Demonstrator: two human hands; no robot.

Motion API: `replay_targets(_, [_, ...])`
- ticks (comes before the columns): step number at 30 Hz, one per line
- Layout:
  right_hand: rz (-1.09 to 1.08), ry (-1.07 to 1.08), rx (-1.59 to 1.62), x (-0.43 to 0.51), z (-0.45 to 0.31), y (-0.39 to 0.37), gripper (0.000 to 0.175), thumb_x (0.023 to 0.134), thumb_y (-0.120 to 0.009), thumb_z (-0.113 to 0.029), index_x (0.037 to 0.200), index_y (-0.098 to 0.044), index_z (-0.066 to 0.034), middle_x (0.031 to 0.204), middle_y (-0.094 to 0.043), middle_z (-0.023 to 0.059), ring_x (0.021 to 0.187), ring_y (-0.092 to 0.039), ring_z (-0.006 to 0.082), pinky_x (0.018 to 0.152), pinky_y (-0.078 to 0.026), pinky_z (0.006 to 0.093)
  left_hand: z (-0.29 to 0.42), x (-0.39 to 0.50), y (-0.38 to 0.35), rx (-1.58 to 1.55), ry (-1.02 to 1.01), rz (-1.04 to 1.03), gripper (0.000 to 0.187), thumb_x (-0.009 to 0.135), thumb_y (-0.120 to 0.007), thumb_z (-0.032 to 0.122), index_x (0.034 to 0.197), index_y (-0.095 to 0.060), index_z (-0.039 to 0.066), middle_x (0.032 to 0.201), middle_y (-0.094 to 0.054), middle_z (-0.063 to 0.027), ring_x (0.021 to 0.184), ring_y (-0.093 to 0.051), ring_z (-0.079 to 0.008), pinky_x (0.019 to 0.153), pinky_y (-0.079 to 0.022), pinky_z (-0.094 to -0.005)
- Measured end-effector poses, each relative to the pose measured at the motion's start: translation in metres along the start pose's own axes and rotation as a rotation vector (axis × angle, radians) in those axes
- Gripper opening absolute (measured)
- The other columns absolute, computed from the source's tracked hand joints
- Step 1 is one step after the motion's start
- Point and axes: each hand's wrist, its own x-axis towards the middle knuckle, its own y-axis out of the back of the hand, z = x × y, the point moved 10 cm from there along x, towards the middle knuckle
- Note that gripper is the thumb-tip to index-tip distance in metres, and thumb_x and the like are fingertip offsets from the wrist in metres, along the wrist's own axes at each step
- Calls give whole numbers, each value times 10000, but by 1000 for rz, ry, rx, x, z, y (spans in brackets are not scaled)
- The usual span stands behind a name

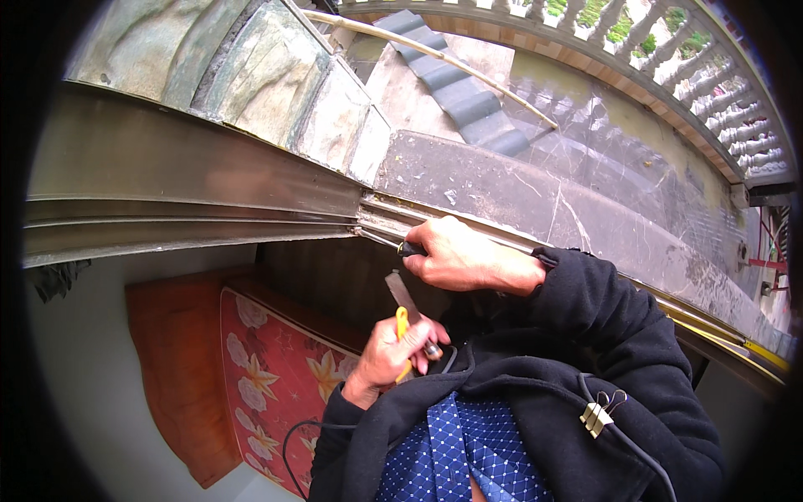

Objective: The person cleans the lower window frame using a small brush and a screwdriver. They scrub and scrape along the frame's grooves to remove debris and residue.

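My right hand (458,254) is closed around the black handle of a screwdriver (412,249). The thin metal shaft runs left, and its end reaches the corner where the metal window frame (207,210) meets the grooved bottom track (401,214). Lower down, in front of the dark jacket, my left hand (398,351) grips a flat metal-bladed tool (401,293), perhaps a chisel or scraper, with the blade pointing up. A slim yellow object (401,323) is in the same hand; its kind cannot be told. The fingers partly hide both.
Outside lie a stone sill (477,182), a grey corrugated tile piece (464,94), a bamboo pole (439,53) and a white balustrade (659,56). Indoors stands a bed with a wooden board (182,376) and red floral cover (270,389). A yellow tape measure's strip (709,329) lies along the track.
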Motion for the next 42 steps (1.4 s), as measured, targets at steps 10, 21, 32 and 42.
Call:
replay_targets(10, [1, 26, 14, 1, 2, -1, 285, 900, -652, -232, 940, -683, 48, 857, -691, 302, 848, -692, 481, 769, -547, 517, 46, 5, 52, 699, -239, 700, 211, 1019, -568, 171, 962, -688, 7, 715, -688, -165, 571, -682, -298, 567, -525, -418])
replay_targets(21, [39, 59, 18, 2, 1, -2, 322, 872, -655, -213, 879, -686, 107, 807, -684, 339, 813, -707, 498, 762, -576, 528, 76, 4, 48, 991, -336, 1030, 280, 1000, -581, 280, 928, -633, 14, 769, -682, -267, 753, -683, -492, 640, -515, -550])
replay_targets(32, [-3, 65, 20, 2, 0, -5, 319, 886, -670, -228, 913, -667, 90, 794, -679, 324, 802, -692, 503, 740, -553, 547, 82, 13, 50, 828, -347, 1104, 300, 1005, -544, 237, 917, -571, -49, 761, -626, -254, 687, -604, -452, 665, -468, -499])
replay_targets(42, [-45, 87, 27, 4, -2, -4, 333, 888, -657, -241, 893, -676, 91, 807, -686, 334, 793, -698, 509, 741, -567, 552, 69, 21, 67, 628, -352, 1111, 320, 976, -547, 247, 827, -571, -35, 632, -580, -113, 595, -563, -200, 612, -450, -396])
